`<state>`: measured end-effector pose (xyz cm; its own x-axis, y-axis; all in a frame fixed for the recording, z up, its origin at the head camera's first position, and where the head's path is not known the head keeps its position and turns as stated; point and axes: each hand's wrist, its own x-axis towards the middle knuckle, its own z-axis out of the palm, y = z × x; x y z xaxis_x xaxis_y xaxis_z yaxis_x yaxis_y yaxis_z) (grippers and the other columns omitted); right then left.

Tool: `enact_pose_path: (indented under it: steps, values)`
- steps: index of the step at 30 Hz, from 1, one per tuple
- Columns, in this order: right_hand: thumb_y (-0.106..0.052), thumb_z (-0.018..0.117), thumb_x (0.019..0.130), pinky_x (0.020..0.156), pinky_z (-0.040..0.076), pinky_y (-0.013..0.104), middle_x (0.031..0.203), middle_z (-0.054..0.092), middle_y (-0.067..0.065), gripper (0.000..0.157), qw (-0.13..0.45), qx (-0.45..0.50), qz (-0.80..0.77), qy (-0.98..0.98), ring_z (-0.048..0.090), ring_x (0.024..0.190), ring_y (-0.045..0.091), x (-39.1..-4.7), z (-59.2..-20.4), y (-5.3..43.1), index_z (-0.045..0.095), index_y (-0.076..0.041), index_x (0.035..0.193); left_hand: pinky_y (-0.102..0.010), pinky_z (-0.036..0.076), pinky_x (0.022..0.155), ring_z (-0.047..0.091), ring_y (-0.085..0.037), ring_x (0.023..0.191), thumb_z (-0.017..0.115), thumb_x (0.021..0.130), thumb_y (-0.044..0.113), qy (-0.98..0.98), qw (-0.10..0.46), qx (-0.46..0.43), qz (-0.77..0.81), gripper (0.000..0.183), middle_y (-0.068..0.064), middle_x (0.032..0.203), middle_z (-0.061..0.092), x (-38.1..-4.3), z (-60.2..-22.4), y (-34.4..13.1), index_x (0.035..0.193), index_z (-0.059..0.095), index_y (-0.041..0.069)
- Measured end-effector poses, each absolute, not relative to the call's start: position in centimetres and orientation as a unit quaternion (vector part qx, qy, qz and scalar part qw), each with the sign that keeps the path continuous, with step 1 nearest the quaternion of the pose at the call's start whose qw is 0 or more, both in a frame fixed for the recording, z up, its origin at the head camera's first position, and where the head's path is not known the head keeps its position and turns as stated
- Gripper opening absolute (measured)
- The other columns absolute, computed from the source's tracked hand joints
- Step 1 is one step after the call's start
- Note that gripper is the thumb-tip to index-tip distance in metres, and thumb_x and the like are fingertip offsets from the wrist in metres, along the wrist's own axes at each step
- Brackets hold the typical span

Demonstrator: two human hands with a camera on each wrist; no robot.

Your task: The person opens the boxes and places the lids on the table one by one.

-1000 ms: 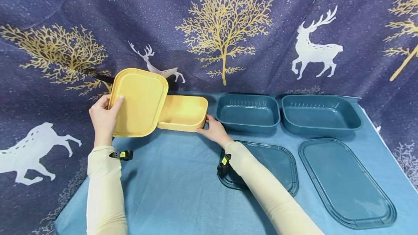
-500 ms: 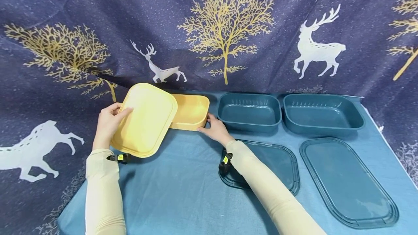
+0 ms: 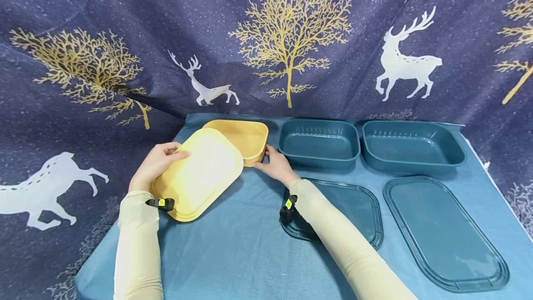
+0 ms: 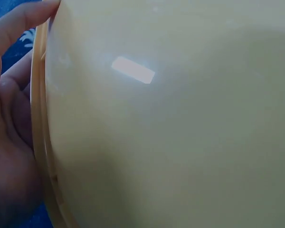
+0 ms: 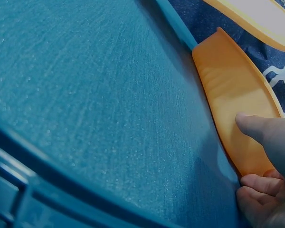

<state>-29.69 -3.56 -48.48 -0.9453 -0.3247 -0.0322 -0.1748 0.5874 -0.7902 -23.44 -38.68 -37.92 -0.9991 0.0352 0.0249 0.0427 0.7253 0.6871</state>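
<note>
My left hand (image 3: 156, 165) pinches the left edge of a yellow lid (image 3: 204, 170), thumb on the upper face. Held tilted above the table, the lid covers the front left part of a yellow box (image 3: 245, 135) in the head view. The lid's face (image 4: 171, 118) fills most of the left wrist view. At the box's front right corner, my right hand (image 3: 275, 165) grips the wall. In the right wrist view the thumb lies on the yellow box's side (image 5: 237, 109) and the other fingers curl low at its corner.
Two dark teal boxes, a smaller one (image 3: 318, 142) and a larger one (image 3: 412, 145), stand right of the yellow box. Before them lie two teal lids, one (image 3: 350, 207) partly under my right forearm, the other (image 3: 445, 230) farther right. A patterned cloth (image 3: 216, 36) hangs behind the table.
My left hand has brought the yellow lid down and to the right, tilting it flatter and uncovering the box's back left corner. My right hand stays at the box's corner.
</note>
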Motion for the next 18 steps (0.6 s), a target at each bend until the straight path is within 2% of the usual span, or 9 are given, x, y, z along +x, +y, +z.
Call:
enact_pose_path:
  steps: [3,6,12,14,18]
  values:
    - [-0.048,0.071,0.093,0.105,0.046,0.046,0.147,0.052,0.014,0.088,0.083,-0.142,-0.428,0.889,0.052,0.133,0.031,-29.7,-48.5,-3.6,0.028,-0.007,0.158,-0.03,0.04,0.061,0.049,-0.019,0.069,0.074,0.091,0.045,-0.921,-0.027,-0.044,-0.387,0.035,0.003,0.068,0.045,-23.6,-38.3,-38.1,0.093,0.068,0.011]
    - [-0.048,0.072,0.092,0.105,0.046,0.045,0.146,0.053,0.014,0.088,0.076,-0.143,-0.424,0.891,0.052,0.132,0.032,-29.7,-48.4,-3.6,0.03,-0.007,0.157,-0.029,0.043,0.064,0.051,-0.018,0.073,0.075,0.092,0.038,-0.91,-0.058,-0.075,-0.403,0.03,0.001,0.073,0.051,-23.7,-38.7,-37.3,0.089,0.067,0.01]
    - [-0.048,0.071,0.092,0.105,0.046,0.045,0.147,0.052,0.014,0.088,0.074,-0.147,-0.42,0.892,0.052,0.133,0.032,-29.7,-48.4,-3.6,0.03,-0.006,0.157,-0.026,0.047,0.068,0.056,-0.017,0.076,0.075,0.092,0.027,-0.895,-0.122,-0.112,-0.414,0.02,-0.003,0.081,0.061,-24.2,-39.3,-35.6,0.094,0.069,0.007]
    - [-0.047,0.072,0.092,0.106,0.045,0.045,0.147,0.052,0.015,0.087,0.072,-0.15,-0.422,0.891,0.052,0.133,0.032,-29.6,-48.3,-3.6,0.03,-0.006,0.157,-0.024,0.049,0.072,0.059,-0.015,0.081,0.075,0.091,0.026,-0.897,-0.133,-0.123,-0.403,0.019,-0.002,0.089,0.067,-24.3,-39.6,-35.1,0.096,0.072,0.008]
    - [-0.046,0.072,0.093,0.107,0.045,0.046,0.148,0.052,0.015,0.087,0.074,-0.151,-0.427,0.888,0.051,0.134,0.031,-29.6,-48.2,-3.6,0.03,-0.007,0.157,-0.024,0.048,0.07,0.059,-0.015,0.079,0.076,0.091,0.026,-0.896,-0.156,-0.137,-0.393,0.015,0.0,0.086,0.067,-24.6,-40.0,-34.2,0.093,0.074,0.01]
